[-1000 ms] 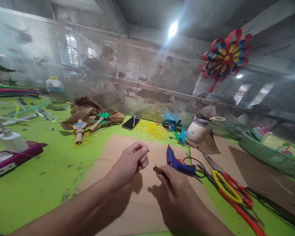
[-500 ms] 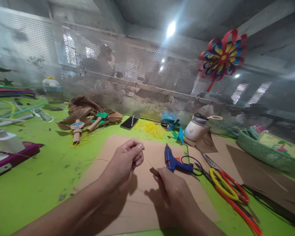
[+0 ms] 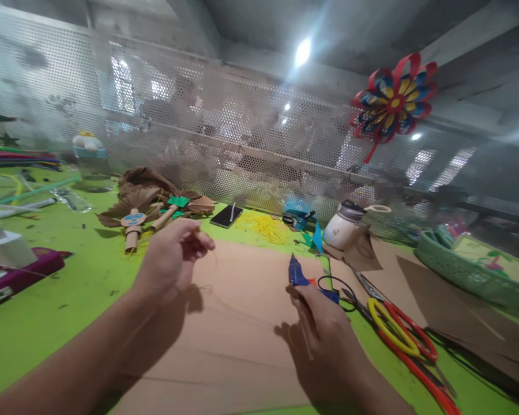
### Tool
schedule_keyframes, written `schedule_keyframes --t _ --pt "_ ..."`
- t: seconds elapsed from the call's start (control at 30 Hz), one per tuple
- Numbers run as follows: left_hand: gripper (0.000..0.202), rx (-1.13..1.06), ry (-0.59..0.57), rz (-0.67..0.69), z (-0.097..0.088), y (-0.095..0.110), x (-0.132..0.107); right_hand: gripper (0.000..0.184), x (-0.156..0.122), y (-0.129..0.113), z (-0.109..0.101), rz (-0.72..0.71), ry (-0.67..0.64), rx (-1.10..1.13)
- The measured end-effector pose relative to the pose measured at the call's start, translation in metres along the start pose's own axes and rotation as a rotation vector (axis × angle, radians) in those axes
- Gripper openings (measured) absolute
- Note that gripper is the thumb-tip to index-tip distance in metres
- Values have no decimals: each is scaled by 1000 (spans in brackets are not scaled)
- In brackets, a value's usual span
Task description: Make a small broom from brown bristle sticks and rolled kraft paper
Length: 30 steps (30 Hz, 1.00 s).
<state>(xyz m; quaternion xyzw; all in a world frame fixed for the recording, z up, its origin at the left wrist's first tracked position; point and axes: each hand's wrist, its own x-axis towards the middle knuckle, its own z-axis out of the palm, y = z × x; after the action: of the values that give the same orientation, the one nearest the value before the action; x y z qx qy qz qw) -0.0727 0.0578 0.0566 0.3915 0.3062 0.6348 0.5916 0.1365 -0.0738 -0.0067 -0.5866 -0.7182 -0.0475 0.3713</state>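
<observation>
Over the left part of a sheet of brown paper (image 3: 237, 340), my left hand (image 3: 170, 259) is raised with its fingers pinched together. A thin, faint strand (image 3: 216, 257) hangs by the fingertips and seems to be held there. My right hand (image 3: 324, 323) is closed on a small piece of brown cardboard (image 3: 293, 291), most of it hidden by the fingers. A thin yellowish strand shows below that hand. Just behind my right hand a blue glue gun (image 3: 297, 271) lies on the paper, its handle partly covered.
Scissors (image 3: 393, 325) with yellow and orange handles lie at the right. Beyond are a white jar (image 3: 343, 225), a green basket (image 3: 467, 271), yellow shreds (image 3: 266, 227), a phone (image 3: 227, 215) and paper figures (image 3: 133, 222). A purple power strip (image 3: 43, 265) is left.
My hands have moved apart: the left one went left and slightly up, the right one slid right, partly in front of the glue gun. The cardboard piece stays in my right hand.
</observation>
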Motion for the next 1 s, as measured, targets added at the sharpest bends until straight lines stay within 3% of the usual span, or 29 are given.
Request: schedule_keyframes --t 0.1,0.27,0.33,0.4,0.5,0.57,0.63,0.73,0.87,1.0 --pt "7 -105 48 96 0 19 1 17 6 7 -11 51 -16 0" --pt "4 -302 168 166 -14 56 2 23 12 23 -22 -16 27 -68" --pt "2 -321 133 145 -24 67 5 23 13 28 -23 -16 33 -74" --pt "6 -311 159 204 -30 71 9 23 14 30 -22 -23 23 -63" --pt "17 -223 150 402 -26 63 13 21 14 30 -23 -36 7 -46" --pt "20 -46 30 426 -14 47 11 20 14 28 -24 -41 -20 -39" --pt "10 247 -191 317 -1 27 3 18 14 25 -25 -59 -64 -23" --pt "12 549 -511 92 15 0 -15 18 12 17 -26 -103 -115 22" --pt "19 606 -867 -111 22 -18 -33 18 10 9 -24 -161 -134 47" --pt "20 636 -981 -178 20 -23 -34 18 8 8 -22 -163 -147 43"
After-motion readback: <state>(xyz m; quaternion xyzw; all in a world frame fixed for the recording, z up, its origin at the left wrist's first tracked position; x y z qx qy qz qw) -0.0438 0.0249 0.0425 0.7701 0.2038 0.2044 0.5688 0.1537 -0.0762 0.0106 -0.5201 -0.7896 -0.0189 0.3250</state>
